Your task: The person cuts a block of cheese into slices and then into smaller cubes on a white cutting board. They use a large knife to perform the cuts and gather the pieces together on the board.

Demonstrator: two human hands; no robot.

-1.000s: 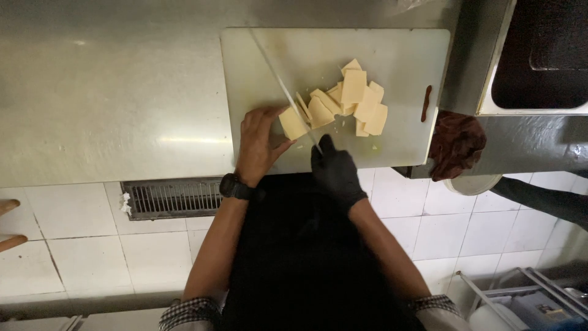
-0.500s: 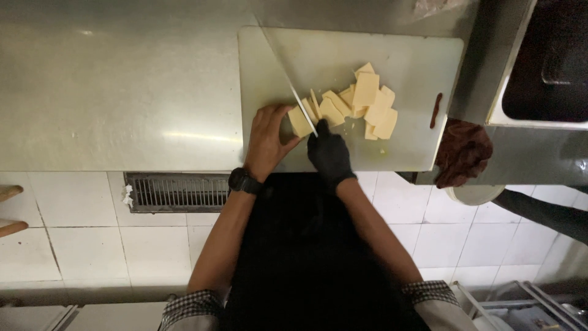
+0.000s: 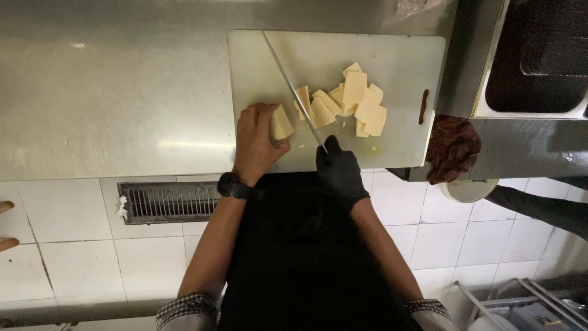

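Fingers (image 3: pixel 257 122) of the bare left hand (image 3: pixel 257 138) curl around a pale cheese block (image 3: pixel 282 122) at the frame's centre, on the cutting board (image 3: pixel 404 55). Just right, the gloved right hand (image 3: pixel 338 170) grips a knife (image 3: pixel 293 86) beside cut slices (image 3: pixel 355 101).

We have one view only, from a camera worn on the head, looking almost straight down past the chest. It sits fairly near the steel counter (image 3: pixel 110 92), whose far edge meets the frame's top, with tiled floor (image 3: pixel 73 245) below.
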